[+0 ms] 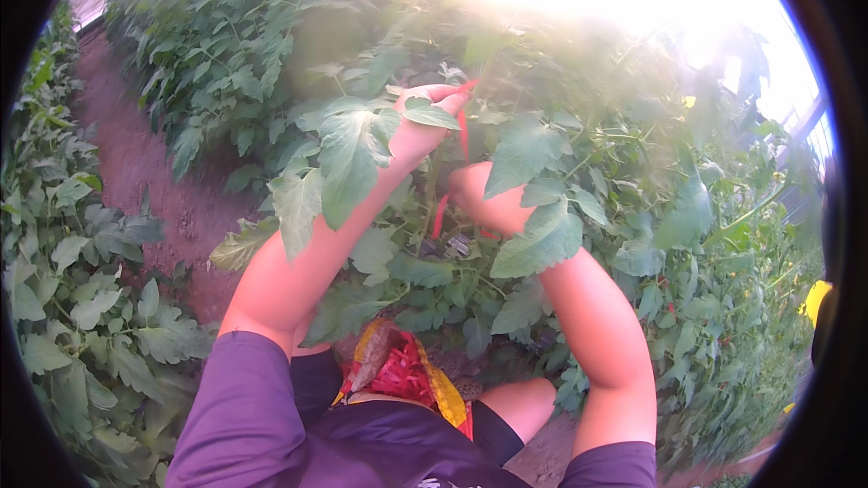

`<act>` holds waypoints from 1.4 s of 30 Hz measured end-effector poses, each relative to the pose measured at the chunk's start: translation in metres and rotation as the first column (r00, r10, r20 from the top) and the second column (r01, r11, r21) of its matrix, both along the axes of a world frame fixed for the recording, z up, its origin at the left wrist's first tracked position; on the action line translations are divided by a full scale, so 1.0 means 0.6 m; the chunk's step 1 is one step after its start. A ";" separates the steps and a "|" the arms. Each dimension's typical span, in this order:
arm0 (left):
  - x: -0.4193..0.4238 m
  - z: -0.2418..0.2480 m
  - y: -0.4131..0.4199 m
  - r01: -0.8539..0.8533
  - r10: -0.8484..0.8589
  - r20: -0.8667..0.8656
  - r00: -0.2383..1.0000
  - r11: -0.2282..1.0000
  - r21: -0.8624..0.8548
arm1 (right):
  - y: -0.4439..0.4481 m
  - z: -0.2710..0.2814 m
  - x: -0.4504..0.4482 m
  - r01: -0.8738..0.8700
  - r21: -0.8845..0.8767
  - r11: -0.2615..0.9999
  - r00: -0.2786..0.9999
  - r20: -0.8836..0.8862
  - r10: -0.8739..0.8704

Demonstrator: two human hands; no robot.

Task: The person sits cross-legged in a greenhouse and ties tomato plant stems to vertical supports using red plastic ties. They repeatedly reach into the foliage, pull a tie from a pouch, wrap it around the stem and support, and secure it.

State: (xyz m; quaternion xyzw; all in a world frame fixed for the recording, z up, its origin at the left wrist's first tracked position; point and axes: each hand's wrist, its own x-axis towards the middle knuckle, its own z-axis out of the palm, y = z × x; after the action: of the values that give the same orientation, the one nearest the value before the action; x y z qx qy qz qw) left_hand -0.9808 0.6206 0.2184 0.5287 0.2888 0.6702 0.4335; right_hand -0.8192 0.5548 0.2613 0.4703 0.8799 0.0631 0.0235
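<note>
My left hand [434, 108] is raised among tomato plants, its thumb and fingers pinched on one end of a red plastic ribbon [464, 135]. The ribbon hangs down beside a green stem [431, 183]. Lower and to the right, my right hand [478, 193] is bent inward at the stem, close to a lower length of red ribbon [440, 217]; its fingers are hidden, so its grip cannot be made out. Tomato leaves [356, 156] cover part of both forearms. In front of my waist an open yellow-edged bag [441, 386] holds many red ribbon strips [403, 369].
Dense tomato foliage [224, 61] rises ahead and on the right. A bare soil path [163, 203] runs along the left, with another plant row [88, 312] beyond it. Something yellow [814, 301] shows at the right edge. Bright glare washes out the top.
</note>
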 end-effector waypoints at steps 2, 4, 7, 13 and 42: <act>-0.001 -0.001 0.000 -0.006 0.006 0.012 1.000 1.000 -0.008 | 0.016 0.004 0.020 -0.058 0.058 0.997 0.990 -0.122 0.065; 0.000 -0.001 0.002 -0.027 0.027 -0.004 1.000 0.996 -0.084 | 0.040 0.001 0.032 -0.041 0.086 0.995 0.907 -0.415 0.073; 0.004 0.004 0.006 -0.098 0.098 0.104 0.990 0.995 -0.007 | 0.053 -0.017 0.052 0.094 0.047 0.994 0.866 -0.497 -0.058; -0.003 0.035 0.037 -0.312 0.314 0.010 0.949 0.946 -0.084 | 0.094 -0.061 0.052 0.241 0.064 0.968 0.723 -0.678 -0.135; 0.002 0.024 0.256 -0.330 0.050 -0.872 0.487 0.935 -0.130 | 0.350 -0.174 0.057 -0.454 -0.646 0.614 -0.197 -0.600 -0.776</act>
State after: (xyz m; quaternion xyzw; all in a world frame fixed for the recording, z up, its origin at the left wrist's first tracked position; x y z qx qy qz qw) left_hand -0.9796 0.7740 0.2327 0.6872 0.6137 0.3163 0.2259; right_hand -0.7848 0.7647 0.1566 0.4124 0.3931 -0.6865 -0.4518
